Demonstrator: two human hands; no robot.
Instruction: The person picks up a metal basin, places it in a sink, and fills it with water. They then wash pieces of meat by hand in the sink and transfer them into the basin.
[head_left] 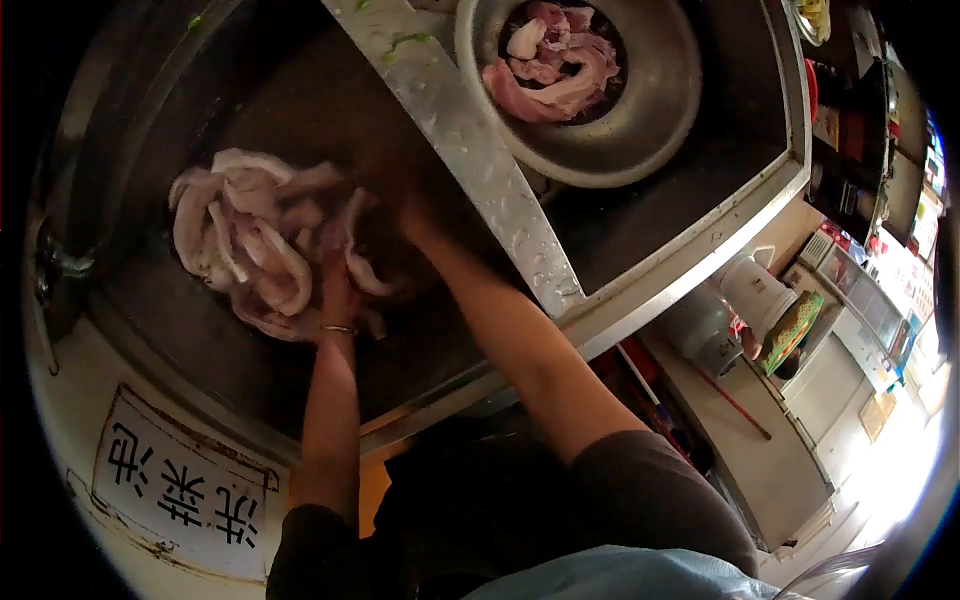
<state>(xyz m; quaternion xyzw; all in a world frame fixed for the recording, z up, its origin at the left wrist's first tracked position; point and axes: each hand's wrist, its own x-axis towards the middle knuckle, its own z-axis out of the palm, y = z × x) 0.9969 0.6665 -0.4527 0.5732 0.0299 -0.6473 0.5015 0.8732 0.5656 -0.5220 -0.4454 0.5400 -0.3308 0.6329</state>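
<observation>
Pale pink strips of meat (255, 240) lie in a loose pile in a dark sink basin (400, 375). My left hand (340, 285), with a thin bracelet at the wrist, reaches into the right side of this pile. Its fingers are among the strips and mostly hidden, beside a curved strip (358, 245). To the right of that strip, near the metal divider, is my right hand (408, 210). It is dark and blurred, and its fingers cannot be made out.
Beyond the wet metal divider (480, 170), a round metal bowl (655, 95) holds more meat (565, 70) in the second basin. A faucet fitting (70, 262) is at the left. A sign (185, 490) lies below the sink edge; a white bucket (755, 290) stands right.
</observation>
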